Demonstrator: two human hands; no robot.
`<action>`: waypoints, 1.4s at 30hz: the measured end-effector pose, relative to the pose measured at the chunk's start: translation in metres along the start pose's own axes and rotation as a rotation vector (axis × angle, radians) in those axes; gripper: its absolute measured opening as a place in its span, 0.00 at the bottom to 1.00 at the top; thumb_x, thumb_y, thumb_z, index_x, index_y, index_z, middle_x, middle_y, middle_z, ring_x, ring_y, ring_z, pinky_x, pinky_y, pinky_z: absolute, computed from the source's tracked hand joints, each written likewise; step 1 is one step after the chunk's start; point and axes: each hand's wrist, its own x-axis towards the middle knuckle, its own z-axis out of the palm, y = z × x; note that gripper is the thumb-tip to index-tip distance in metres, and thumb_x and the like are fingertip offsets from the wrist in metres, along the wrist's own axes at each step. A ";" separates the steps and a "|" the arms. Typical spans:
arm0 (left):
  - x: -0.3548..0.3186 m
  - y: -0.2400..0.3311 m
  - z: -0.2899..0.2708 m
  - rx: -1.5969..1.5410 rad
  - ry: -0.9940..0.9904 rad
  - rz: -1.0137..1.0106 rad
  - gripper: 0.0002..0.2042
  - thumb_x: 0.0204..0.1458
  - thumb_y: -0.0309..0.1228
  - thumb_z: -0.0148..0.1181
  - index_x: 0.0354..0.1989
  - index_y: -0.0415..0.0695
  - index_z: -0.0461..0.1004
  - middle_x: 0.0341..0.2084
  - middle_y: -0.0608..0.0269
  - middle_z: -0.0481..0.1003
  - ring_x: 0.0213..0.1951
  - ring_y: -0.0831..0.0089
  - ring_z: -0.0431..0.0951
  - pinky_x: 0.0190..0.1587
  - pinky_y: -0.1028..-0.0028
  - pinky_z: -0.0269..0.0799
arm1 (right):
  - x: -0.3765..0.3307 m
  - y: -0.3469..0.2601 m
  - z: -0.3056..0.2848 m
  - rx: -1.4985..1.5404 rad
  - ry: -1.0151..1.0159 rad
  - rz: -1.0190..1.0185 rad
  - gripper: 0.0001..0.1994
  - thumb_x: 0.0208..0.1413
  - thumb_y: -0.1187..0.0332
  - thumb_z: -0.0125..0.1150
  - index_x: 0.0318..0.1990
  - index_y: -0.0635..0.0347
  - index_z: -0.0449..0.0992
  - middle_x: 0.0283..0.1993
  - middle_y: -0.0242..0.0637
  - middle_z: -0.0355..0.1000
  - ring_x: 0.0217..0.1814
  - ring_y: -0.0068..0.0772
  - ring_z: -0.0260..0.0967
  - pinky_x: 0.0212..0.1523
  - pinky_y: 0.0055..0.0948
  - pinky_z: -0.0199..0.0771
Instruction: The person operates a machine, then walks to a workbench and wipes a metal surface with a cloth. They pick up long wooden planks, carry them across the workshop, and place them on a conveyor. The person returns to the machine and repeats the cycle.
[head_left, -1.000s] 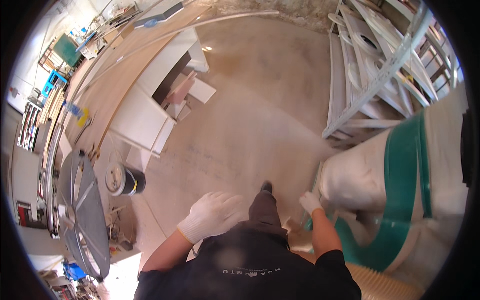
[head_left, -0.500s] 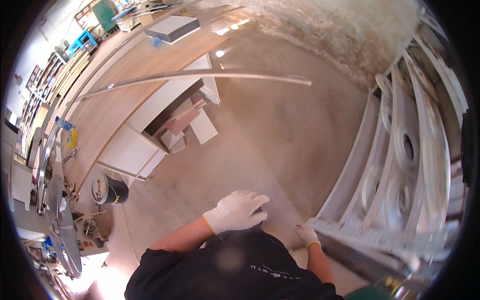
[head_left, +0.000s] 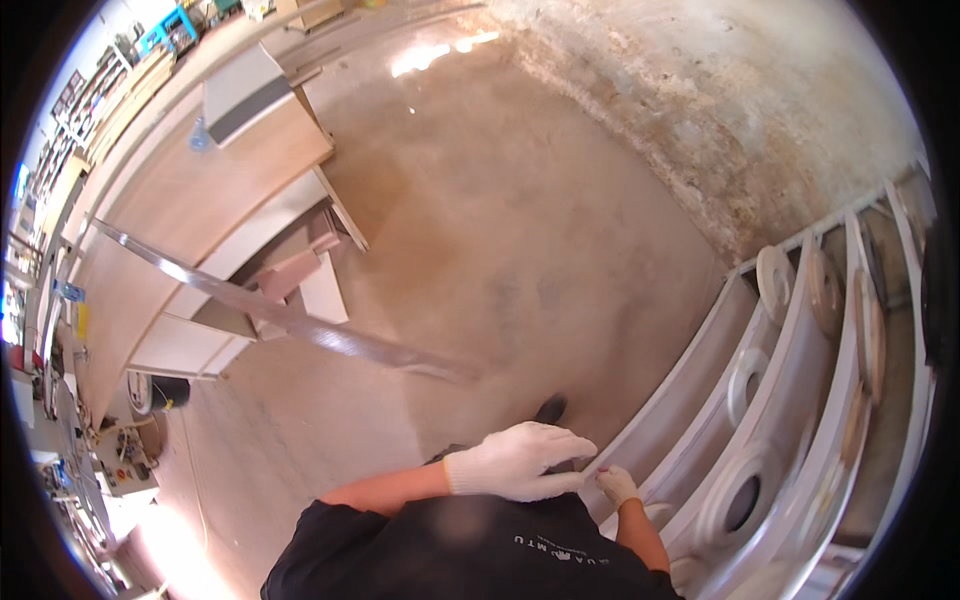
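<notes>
My left hand [head_left: 525,462], in a white knit glove, is in front of my dark shirt. Its fingers stretch to the right with the thumb apart, and nothing shows in them. Close to its right, my right hand [head_left: 617,486], also gloved, has its fingers curled together; whatever they may hold is too small to make out. Beside the right hand are long white shelf boards [head_left: 690,452], which carry several pale rings [head_left: 742,500]. The tip of a dark shoe [head_left: 550,408] shows just beyond my left hand.
A wooden-topped workbench [head_left: 150,265] stands at the left, bearing a grey-and-white box [head_left: 245,95]. A long strip [head_left: 290,318] juts from it over the concrete floor [head_left: 520,230]. Board offcuts [head_left: 322,288] lie underneath. A dark bucket [head_left: 165,392] is at the bench's near end. A stained wall [head_left: 700,90] rises behind.
My view has turned, so the bench has shifted left and the shelves fill more of the lower right. My left hand has moved right, closer to my right hand.
</notes>
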 end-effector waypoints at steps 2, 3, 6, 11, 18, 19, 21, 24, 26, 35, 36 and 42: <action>0.044 -0.012 -0.017 -0.192 0.142 -0.121 0.19 0.63 0.37 0.68 0.59 0.40 0.81 0.48 0.45 0.84 0.50 0.47 0.85 0.56 0.59 0.81 | 0.064 -0.003 -0.071 -0.249 -0.142 -0.070 0.22 0.63 0.56 0.55 0.53 0.63 0.85 0.55 0.62 0.82 0.62 0.62 0.79 0.65 0.51 0.77; 0.063 -0.018 -0.023 -0.210 0.263 -0.254 0.17 0.63 0.33 0.69 0.57 0.39 0.83 0.51 0.49 0.85 0.53 0.56 0.86 0.59 0.63 0.80 | 0.108 -0.015 -0.109 -0.618 -0.237 -0.292 0.22 0.63 0.58 0.54 0.52 0.65 0.85 0.54 0.63 0.82 0.61 0.64 0.79 0.64 0.52 0.77; 0.117 -0.038 -0.038 -0.798 0.730 -0.643 0.15 0.68 0.31 0.64 0.59 0.37 0.80 0.53 0.56 0.85 0.56 0.71 0.84 0.62 0.69 0.78 | 0.232 -0.071 -0.207 -0.411 -0.016 -0.214 0.19 0.62 0.62 0.53 0.47 0.69 0.85 0.51 0.61 0.83 0.57 0.66 0.81 0.60 0.56 0.78; 0.246 -0.067 -0.081 -0.650 0.985 -0.748 0.13 0.68 0.28 0.62 0.58 0.38 0.80 0.49 0.58 0.85 0.51 0.78 0.84 0.56 0.75 0.79 | 0.375 -0.281 -0.363 -0.442 -0.053 -0.393 0.22 0.60 0.60 0.58 0.57 0.60 0.85 0.59 0.55 0.82 0.63 0.55 0.80 0.67 0.46 0.77; 0.437 -0.171 -0.230 -0.310 0.899 -0.883 0.14 0.65 0.31 0.65 0.55 0.38 0.81 0.46 0.57 0.86 0.46 0.74 0.85 0.51 0.71 0.80 | 0.494 -0.583 -0.496 -0.247 -0.142 -0.541 0.22 0.64 0.57 0.61 0.62 0.56 0.83 0.62 0.50 0.82 0.66 0.50 0.79 0.68 0.41 0.75; 0.468 -0.195 -0.262 -0.251 0.911 -0.827 0.15 0.65 0.32 0.66 0.55 0.38 0.81 0.45 0.56 0.86 0.45 0.72 0.85 0.50 0.70 0.81 | 0.517 -0.609 -0.509 -0.207 -0.153 -0.576 0.23 0.65 0.57 0.61 0.63 0.56 0.82 0.62 0.50 0.82 0.65 0.49 0.79 0.68 0.40 0.76; 0.531 -0.236 -0.323 -0.133 0.905 -0.850 0.16 0.63 0.35 0.67 0.54 0.38 0.81 0.43 0.53 0.86 0.43 0.66 0.87 0.49 0.67 0.81 | 0.563 -0.647 -0.536 -0.281 -0.183 -0.583 0.22 0.66 0.56 0.60 0.62 0.57 0.82 0.62 0.51 0.82 0.66 0.50 0.79 0.68 0.41 0.76; 0.623 -0.267 -0.411 0.001 0.859 -0.667 0.17 0.62 0.37 0.68 0.53 0.39 0.81 0.42 0.49 0.85 0.43 0.56 0.87 0.48 0.63 0.82 | 0.626 -0.681 -0.595 -0.439 -0.113 -0.680 0.22 0.64 0.57 0.61 0.60 0.57 0.84 0.61 0.51 0.82 0.68 0.54 0.77 0.68 0.45 0.75; 0.674 -0.284 -0.474 0.122 0.664 -0.540 0.15 0.59 0.33 0.70 0.52 0.40 0.81 0.40 0.51 0.85 0.42 0.54 0.88 0.48 0.62 0.82 | 0.668 -0.698 -0.642 -0.421 -0.118 -0.597 0.22 0.62 0.57 0.61 0.59 0.57 0.84 0.61 0.51 0.82 0.68 0.55 0.76 0.69 0.46 0.75; 0.860 -0.456 -0.722 0.490 0.764 -0.531 0.16 0.58 0.35 0.69 0.50 0.39 0.80 0.39 0.49 0.84 0.42 0.46 0.84 0.47 0.53 0.80 | 0.902 -0.965 -0.803 -0.324 0.006 -0.575 0.14 0.58 0.63 0.63 0.48 0.55 0.87 0.53 0.52 0.84 0.58 0.53 0.82 0.62 0.44 0.79; 0.874 -0.466 -0.747 0.480 0.734 -0.556 0.16 0.58 0.35 0.69 0.50 0.39 0.80 0.39 0.50 0.84 0.42 0.46 0.84 0.48 0.53 0.80 | 0.915 -1.018 -0.814 -0.289 0.012 -0.602 0.15 0.58 0.64 0.63 0.49 0.54 0.87 0.53 0.53 0.84 0.58 0.53 0.82 0.62 0.44 0.79; 0.922 -0.520 -0.903 0.420 0.873 -0.702 0.19 0.62 0.41 0.66 0.54 0.41 0.80 0.42 0.47 0.84 0.47 0.46 0.84 0.52 0.52 0.79 | 0.971 -1.352 -0.846 -0.639 -0.157 -0.886 0.20 0.58 0.64 0.62 0.57 0.58 0.84 0.53 0.51 0.84 0.58 0.53 0.82 0.62 0.45 0.79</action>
